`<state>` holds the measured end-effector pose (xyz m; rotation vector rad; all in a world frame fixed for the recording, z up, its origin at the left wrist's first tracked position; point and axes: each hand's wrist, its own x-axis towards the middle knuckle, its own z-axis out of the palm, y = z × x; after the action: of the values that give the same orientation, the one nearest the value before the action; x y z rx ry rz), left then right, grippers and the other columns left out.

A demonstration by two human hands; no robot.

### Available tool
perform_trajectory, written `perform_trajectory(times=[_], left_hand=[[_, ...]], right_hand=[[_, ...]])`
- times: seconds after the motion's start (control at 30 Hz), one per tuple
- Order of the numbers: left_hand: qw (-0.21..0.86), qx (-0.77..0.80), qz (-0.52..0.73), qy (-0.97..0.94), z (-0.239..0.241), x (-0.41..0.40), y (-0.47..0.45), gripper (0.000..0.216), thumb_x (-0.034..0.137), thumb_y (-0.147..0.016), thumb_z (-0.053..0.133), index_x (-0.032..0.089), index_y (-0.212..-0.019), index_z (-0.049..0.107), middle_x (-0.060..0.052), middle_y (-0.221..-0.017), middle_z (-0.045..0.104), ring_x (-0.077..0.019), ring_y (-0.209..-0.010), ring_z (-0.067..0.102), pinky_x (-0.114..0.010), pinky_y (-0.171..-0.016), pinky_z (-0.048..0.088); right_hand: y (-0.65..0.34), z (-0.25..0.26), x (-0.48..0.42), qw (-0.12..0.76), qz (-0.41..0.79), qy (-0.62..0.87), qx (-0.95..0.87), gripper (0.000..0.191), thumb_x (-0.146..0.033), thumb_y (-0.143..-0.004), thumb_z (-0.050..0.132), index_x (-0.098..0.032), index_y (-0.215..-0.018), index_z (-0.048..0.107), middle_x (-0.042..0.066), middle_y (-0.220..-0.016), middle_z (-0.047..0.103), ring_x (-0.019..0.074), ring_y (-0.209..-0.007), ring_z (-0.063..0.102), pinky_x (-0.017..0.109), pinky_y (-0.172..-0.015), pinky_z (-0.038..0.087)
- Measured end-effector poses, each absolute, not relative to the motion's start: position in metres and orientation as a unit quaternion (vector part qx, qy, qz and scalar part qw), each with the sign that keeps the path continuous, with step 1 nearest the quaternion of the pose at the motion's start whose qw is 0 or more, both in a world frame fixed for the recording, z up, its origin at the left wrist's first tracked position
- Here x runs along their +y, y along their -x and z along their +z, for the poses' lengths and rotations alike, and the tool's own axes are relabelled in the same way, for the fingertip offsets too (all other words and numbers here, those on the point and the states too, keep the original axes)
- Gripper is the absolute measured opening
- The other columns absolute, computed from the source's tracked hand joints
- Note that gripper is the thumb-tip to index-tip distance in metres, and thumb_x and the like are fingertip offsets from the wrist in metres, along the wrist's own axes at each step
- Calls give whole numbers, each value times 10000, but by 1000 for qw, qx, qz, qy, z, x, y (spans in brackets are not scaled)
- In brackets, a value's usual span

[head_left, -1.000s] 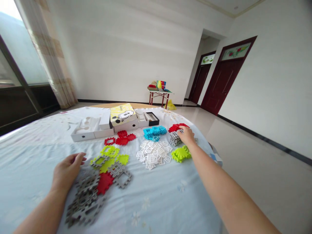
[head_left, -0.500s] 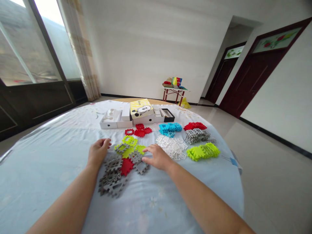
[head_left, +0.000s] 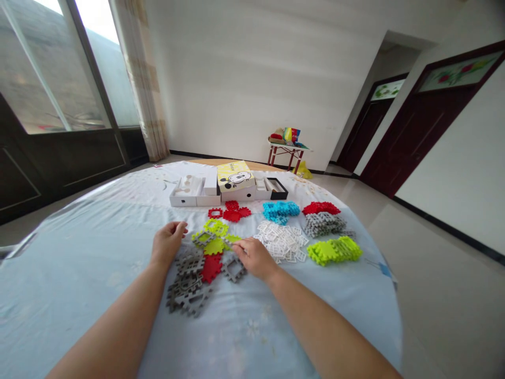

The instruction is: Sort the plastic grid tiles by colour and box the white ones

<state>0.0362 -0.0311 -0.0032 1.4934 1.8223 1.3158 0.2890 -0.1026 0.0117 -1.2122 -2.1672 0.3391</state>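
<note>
My right hand pinches a grey interlocking tile, seen nearly edge-on. My left hand is curled closed at the left of the mixed pile; whether anything is in its fingers is hidden. Between the hands lie lime green tiles and a red tile. A grey square frame tile rests just below my right fingers. Several grey tiles overlap in a heap nearer to me, beside my left wrist.
Beyond are red tiles, blue tiles and white lattice pieces. Stacks of red, grey and lime tiles stand at the right. White box trays and a yellow cartoon box line the back.
My right hand has closed from spread fingers into a pinch and lifted a grey tile off the pile. My left hand stays curled in place. The view has shifted slightly.
</note>
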Motion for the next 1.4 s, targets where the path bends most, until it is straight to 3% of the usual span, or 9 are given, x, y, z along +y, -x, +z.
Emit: perform_trajectory(times=[0.13,0.27,0.43,0.63,0.77,1.03,1.2,1.4], left_hand=[[218,660,474,-540,-3,-32,-37,360,487,-675,486,163,-737,629,-48,-659,670,-184,-606,603,-273,-581,447],[221,658,479,-538,-1,-33,-38,352,477,-671,489,163,-741,629,-49,-669,671,-180,-608,604,-270,-587,449],[221,656,479,-539,0,-34,-38,357,477,-671,485,162,-756,629,-52,-676,671,-180,-608,602,-274,-596,453],[218,661,473,-540,2,-34,-39,344,468,-664,494,166,-757,630,-47,-670,670,-182,-615,608,-270,-597,453],[215,662,472,-541,1,-34,-38,357,477,-661,489,165,-760,630,-49,-667,670,-188,-616,608,-274,-597,455],[218,675,444,-547,1,-30,-33,390,497,-668,485,156,-793,628,-45,-691,675,-182,-641,614,-264,-599,452],[209,687,418,-556,-2,-25,-29,394,495,-666,501,157,-823,633,-45,-696,680,-193,-675,620,-271,-613,452],[211,705,396,-549,-3,-22,-26,421,536,-647,484,201,-857,629,-28,-736,686,-203,-717,630,-286,-659,454]], right_hand=[[-299,12,-98,312,162,509,-786,359,-345,-922,329,-192,-780,621,2,-677,626,119,-651,559,202,-599,382],[-305,7,-90,332,112,543,-763,246,-281,-880,414,-176,-987,609,54,-888,647,156,-836,572,234,-750,414],[-305,6,-91,319,45,558,-765,335,-286,-835,484,-134,-1128,543,107,-1044,594,199,-1007,509,303,-908,380],[-292,10,-98,224,29,596,-771,500,-535,-775,520,-178,-1125,529,115,-1025,563,243,-982,517,355,-844,414],[-288,8,-96,200,34,582,-788,445,-504,-757,557,-190,-1072,551,102,-1007,563,236,-971,516,350,-841,410],[-299,5,-90,270,64,546,-790,416,-276,-703,618,-182,-1102,545,83,-1058,572,211,-1017,505,328,-894,399],[-331,29,-84,384,55,520,-761,465,-256,-689,641,-160,-1131,534,91,-1089,569,206,-1053,498,339,-941,384],[-438,57,-67,467,-3,612,-638,430,-275,-683,648,-158,-1088,562,94,-1055,596,209,-987,548,345,-860,440]])
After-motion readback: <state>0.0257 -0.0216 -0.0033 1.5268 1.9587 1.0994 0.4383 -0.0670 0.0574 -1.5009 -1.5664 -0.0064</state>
